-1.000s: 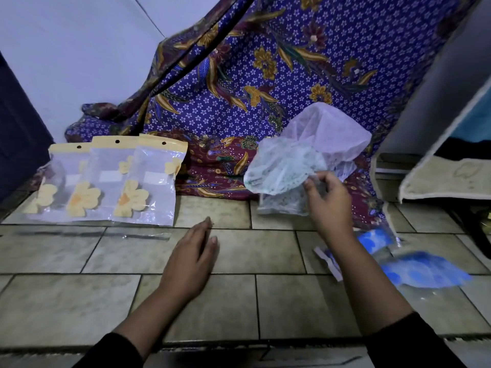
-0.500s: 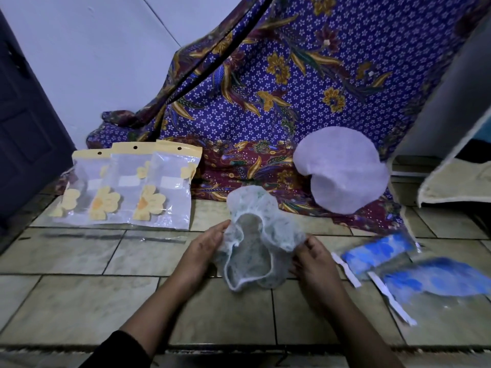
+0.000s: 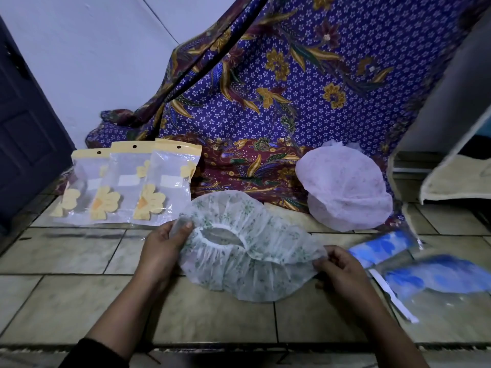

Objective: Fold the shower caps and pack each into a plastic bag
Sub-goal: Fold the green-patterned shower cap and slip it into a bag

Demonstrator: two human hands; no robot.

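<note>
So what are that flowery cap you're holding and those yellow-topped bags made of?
The shower cap: likely thin translucent plastic film or non-woven sheet, matte; it gathers finely round the elastic opening. The yellow-topped bags: clear glossy plastic; glare and creases show.

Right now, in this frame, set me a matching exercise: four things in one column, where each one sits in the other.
Things
1. white shower cap with green flower print
2. pale purple shower caps
3. clear plastic bags with yellow flowers
4. blue-printed plastic bags

Places
A. overlapping in a row, back left
B. on the tiled floor, far right
C. held between left hand and right hand
D. against the purple patterned cloth

Pairs: 1-C, 2-D, 3-A, 4-B
</note>
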